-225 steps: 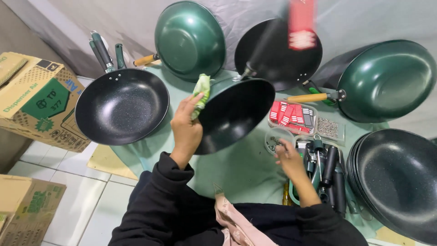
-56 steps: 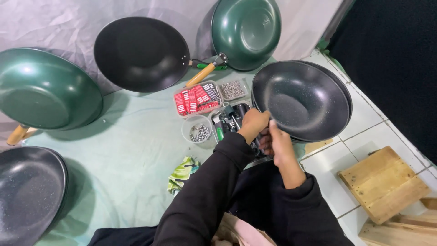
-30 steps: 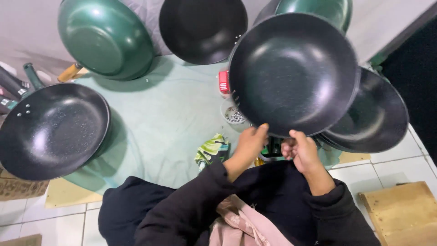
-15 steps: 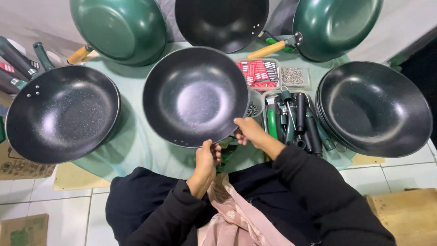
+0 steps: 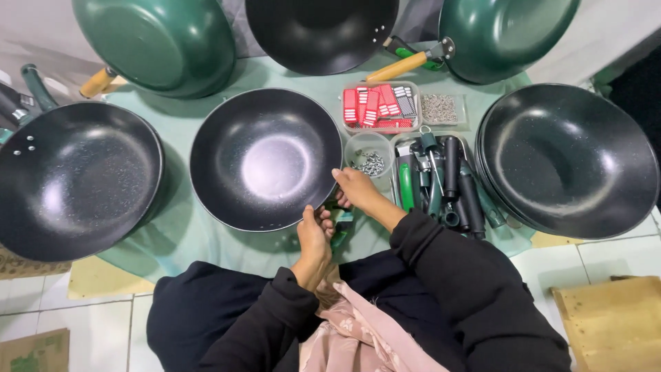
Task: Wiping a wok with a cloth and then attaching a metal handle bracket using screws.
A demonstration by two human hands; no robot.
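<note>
A black handleless wok lies on the green cloth in front of me. My left hand grips its near rim, fingers curled over the edge. My right hand holds the rim on the right side, thumb on top. A green and white rag lies under the rim between my two hands, mostly hidden. A small clear cup of screws stands just beyond my right hand.
A black wok sits at left, a stack of black woks at right, green woks and another black wok at the back. A tray of handles and tools, red packets and screws lie right of centre.
I lifted a black wok from the right-hand stack, swung it left and lowered it onto the cloth in front of me. Both hands still hold its rim.
</note>
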